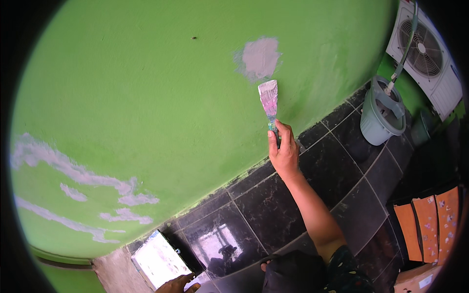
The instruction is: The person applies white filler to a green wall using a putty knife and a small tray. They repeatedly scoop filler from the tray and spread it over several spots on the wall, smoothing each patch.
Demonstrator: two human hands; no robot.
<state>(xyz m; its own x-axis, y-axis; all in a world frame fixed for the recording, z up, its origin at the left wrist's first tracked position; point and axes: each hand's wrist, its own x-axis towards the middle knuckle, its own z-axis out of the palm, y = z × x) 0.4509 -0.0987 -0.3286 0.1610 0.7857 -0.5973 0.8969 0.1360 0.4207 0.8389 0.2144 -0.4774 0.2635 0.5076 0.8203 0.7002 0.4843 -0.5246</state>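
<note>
My right hand [285, 151] is closed round the dark handle of a putty knife [269, 100], its blade pointing up at the green wall [161, 97]. Pale filler coats the blade, most thickly along its tip. Just above that tip is a rough, pinkish-grey filler patch [261, 57] on the wall. At the lower edge, my left hand [177, 284] is partly cut off, its visible fingers apart. It is beside a glaring white rectangular panel [160, 261] with a small dark fitting on one side; whether they touch, I cannot tell.
More filler streaks [80, 172] mark the wall at lower left. Glossy dark tiles [273, 207] meet the wall's foot. A grey-green bucket [377, 119] stands at right, near a white fan unit [422, 49]. Orange patterned pieces [427, 227] and a cardboard box [415, 281] are at lower right.
</note>
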